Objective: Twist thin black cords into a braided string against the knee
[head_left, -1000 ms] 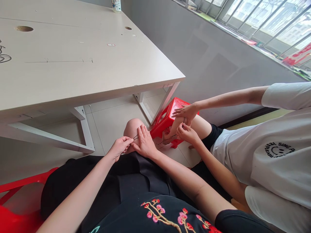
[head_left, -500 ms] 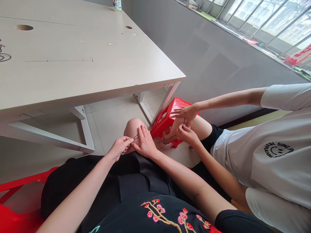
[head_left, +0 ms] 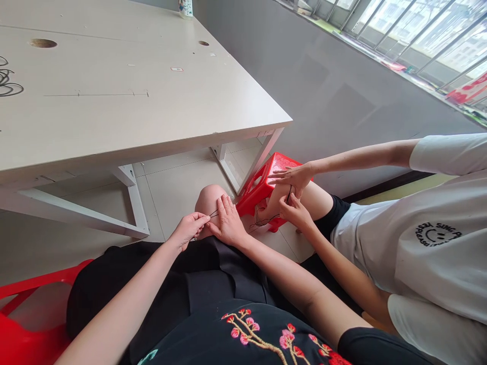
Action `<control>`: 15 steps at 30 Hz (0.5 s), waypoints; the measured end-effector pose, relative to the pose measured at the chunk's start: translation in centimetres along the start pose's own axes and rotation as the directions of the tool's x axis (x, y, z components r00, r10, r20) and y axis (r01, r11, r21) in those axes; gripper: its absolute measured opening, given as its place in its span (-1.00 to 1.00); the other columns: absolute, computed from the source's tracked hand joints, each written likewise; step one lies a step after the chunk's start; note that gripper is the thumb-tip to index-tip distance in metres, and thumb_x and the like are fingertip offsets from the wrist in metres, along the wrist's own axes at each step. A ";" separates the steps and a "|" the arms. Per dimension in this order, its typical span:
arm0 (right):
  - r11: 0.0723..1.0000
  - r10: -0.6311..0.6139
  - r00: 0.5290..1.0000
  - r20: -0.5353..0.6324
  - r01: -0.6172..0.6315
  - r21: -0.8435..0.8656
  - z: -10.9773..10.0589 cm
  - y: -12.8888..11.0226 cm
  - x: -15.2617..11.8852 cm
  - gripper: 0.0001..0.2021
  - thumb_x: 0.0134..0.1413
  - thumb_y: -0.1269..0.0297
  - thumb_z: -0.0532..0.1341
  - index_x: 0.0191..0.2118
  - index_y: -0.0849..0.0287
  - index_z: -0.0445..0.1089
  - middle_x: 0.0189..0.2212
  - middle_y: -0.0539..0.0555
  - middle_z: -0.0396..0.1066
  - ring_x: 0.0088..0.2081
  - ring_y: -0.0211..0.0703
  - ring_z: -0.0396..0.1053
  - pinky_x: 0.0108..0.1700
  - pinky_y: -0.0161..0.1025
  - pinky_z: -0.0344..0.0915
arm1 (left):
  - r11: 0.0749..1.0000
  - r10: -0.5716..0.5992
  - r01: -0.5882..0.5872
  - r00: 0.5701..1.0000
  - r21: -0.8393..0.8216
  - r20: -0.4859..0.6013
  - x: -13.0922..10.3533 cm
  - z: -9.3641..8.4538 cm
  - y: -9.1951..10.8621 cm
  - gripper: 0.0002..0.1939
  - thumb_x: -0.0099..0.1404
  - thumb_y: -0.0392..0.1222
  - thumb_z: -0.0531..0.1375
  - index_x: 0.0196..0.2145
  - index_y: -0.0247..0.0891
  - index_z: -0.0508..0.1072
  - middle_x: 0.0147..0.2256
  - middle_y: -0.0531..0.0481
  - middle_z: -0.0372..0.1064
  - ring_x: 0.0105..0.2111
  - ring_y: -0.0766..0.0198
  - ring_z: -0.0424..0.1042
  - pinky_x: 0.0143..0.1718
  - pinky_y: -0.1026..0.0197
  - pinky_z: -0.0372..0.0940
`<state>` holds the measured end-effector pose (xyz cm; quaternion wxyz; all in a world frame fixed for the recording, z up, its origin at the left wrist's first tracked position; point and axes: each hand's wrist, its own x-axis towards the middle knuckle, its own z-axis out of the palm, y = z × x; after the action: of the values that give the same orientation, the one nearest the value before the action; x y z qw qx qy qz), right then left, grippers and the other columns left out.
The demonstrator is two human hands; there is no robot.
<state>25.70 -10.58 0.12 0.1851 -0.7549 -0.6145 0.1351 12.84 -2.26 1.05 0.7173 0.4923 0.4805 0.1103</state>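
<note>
My left hand (head_left: 190,229) pinches a thin black cord (head_left: 214,213) between thumb and fingertips. The cord runs in two strands across my bare knee (head_left: 206,196) and goes under my right hand (head_left: 230,225). That hand lies flat on the knee, fingers stretched out, pressing over the cord; what lies beneath its palm is hidden. A small dark bit of cord shows just below the left fingers.
On the right, a co-worker in a white T-shirt (head_left: 414,203) holds a black cord (head_left: 274,217) over their own knee. A red stool (head_left: 279,162) stands by a white table (head_left: 160,111). Black cord coils (head_left: 9,86) lie on the table. A red chair (head_left: 34,329) is at left.
My hands keep nearly the same pose on the knee, and the view has shifted slightly. The co-worker's lower hand and cord have moved a little to the right.
</note>
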 end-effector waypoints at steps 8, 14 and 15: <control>1.000 0.007 1.000 0.007 -0.007 -0.001 -0.1 -0.1 0.1 -0.18 0.05 0.02 0.09 0.28 0.49 -0.17 0.29 0.36 -0.32 0.31 0.15 -0.37 0.22 0.12 -0.10 | 1.000 0.006 -0.006 1.000 0.013 -0.003 -0.3 0.0 0.4 -0.73 -0.02 -0.06 0.25 -0.48 -0.31 0.33 -0.67 0.19 0.09 -0.67 0.53 0.00 -0.66 0.43 -0.09; 1.000 0.010 1.000 0.018 -0.010 -0.002 -0.3 -0.2 0.0 -0.18 0.05 0.02 0.10 0.28 0.48 -0.17 0.30 0.37 -0.33 0.31 0.14 -0.38 0.22 0.11 -0.10 | 1.000 0.009 -0.009 1.000 0.001 -0.008 -0.3 0.1 0.3 -0.71 -0.05 -0.04 0.27 -0.49 -0.31 0.33 -0.67 0.19 0.09 -0.68 0.52 0.01 -0.66 0.42 -0.09; 1.000 0.010 1.000 0.017 -0.010 -0.003 -0.3 -0.2 0.0 -0.18 0.05 0.01 0.10 0.28 0.48 -0.17 0.30 0.37 -0.33 0.31 0.14 -0.38 0.22 0.11 -0.10 | 1.000 0.010 -0.010 1.000 -0.002 -0.005 -0.2 0.0 0.2 -0.71 -0.05 -0.04 0.27 -0.49 -0.31 0.33 -0.67 0.19 0.09 -0.68 0.53 0.01 -0.66 0.42 -0.09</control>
<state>25.68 -10.56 0.43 0.1781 -0.7569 -0.6127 0.1417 12.83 -2.31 1.34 0.7158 0.4939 0.4799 0.1157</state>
